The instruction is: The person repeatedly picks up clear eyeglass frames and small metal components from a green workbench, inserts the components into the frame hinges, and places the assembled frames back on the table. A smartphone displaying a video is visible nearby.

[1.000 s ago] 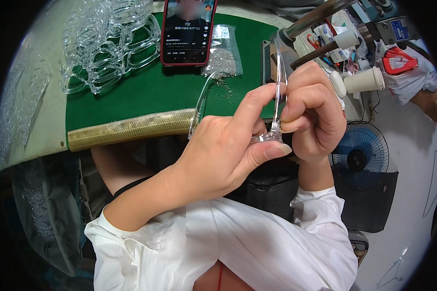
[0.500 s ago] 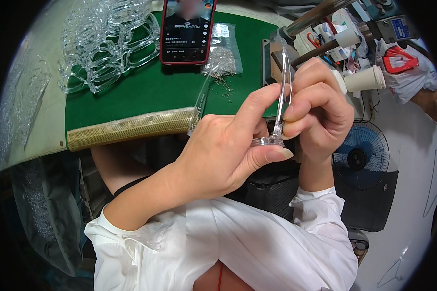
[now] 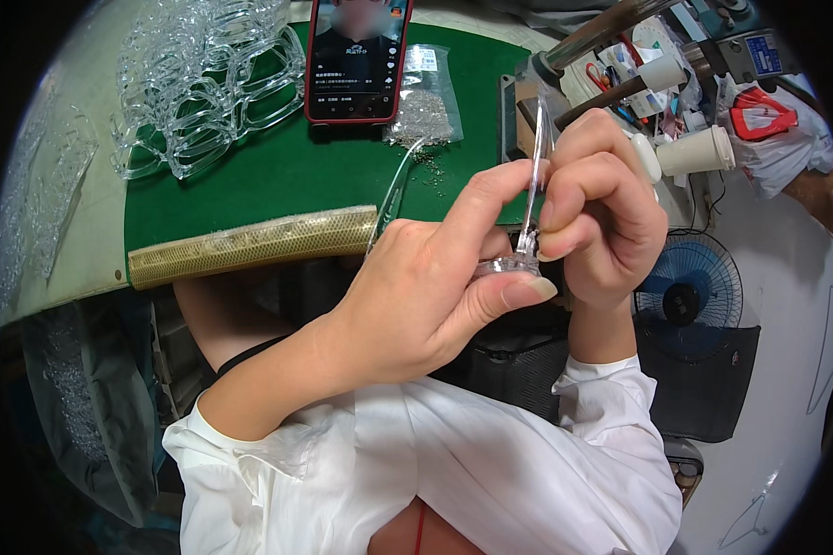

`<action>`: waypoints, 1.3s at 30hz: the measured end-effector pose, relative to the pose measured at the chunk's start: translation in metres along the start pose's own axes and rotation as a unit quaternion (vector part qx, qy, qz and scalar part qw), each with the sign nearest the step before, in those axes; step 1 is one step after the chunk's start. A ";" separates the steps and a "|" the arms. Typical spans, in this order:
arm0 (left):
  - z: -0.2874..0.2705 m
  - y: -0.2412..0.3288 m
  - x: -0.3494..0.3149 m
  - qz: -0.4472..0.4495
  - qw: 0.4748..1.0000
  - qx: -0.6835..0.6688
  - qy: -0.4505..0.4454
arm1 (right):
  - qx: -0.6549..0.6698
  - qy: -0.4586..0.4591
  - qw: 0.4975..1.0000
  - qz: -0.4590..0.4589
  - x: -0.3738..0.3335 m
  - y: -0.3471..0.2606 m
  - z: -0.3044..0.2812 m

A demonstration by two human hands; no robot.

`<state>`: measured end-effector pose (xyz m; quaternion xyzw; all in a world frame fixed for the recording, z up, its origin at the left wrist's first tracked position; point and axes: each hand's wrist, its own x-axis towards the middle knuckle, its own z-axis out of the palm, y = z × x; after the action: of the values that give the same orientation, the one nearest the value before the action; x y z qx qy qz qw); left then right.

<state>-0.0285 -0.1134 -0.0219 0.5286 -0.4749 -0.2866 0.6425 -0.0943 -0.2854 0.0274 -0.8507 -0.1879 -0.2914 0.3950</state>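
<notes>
My left hand (image 3: 416, 287) is closed on a pair of clear plastic glasses frames (image 3: 509, 266), its thumb below the front and its index finger against one temple (image 3: 534, 199). That temple stands up from the front, and the other temple (image 3: 397, 190) extends beyond the back of the hand. My right hand (image 3: 606, 217) is in a pinch at the hinge end of the upright temple. A tiny dark bit shows at its fingertips, too small to name. Farther off, small metal bits (image 3: 424, 171) lie spilled by an open clear bag (image 3: 426, 116).
Several clear glasses frames (image 3: 213, 83) are piled at the far left of the green mat (image 3: 278, 185). A red-cased phone (image 3: 354, 83) stands beside the bag. A gold mesh-patterned strip (image 3: 250, 245) lines the near edge. Machine parts (image 3: 611, 97), a white cup (image 3: 699, 150) and a fan (image 3: 683, 301) are at right.
The glasses have turned slightly in my left hand, shifting both temples. My right fingers have moved slightly left at the hinge. The phone's picture has changed.
</notes>
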 end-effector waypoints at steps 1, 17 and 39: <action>0.000 -0.001 0.000 0.014 1.000 0.026 0.008 | 0.005 0.005 1.000 0.006 0.000 0.000 0.001; 0.000 0.001 0.004 -0.003 1.000 -0.004 0.010 | 0.054 0.012 0.998 0.015 -0.001 0.004 0.000; 0.000 0.002 0.005 -0.006 0.999 -0.037 -0.005 | 0.061 -0.020 0.998 -0.018 0.003 0.013 -0.008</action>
<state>-0.0269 -0.1178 -0.0188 0.5059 -0.4644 -0.3103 0.6573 -0.0881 -0.2996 0.0265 -0.8272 -0.2283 -0.2690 0.4374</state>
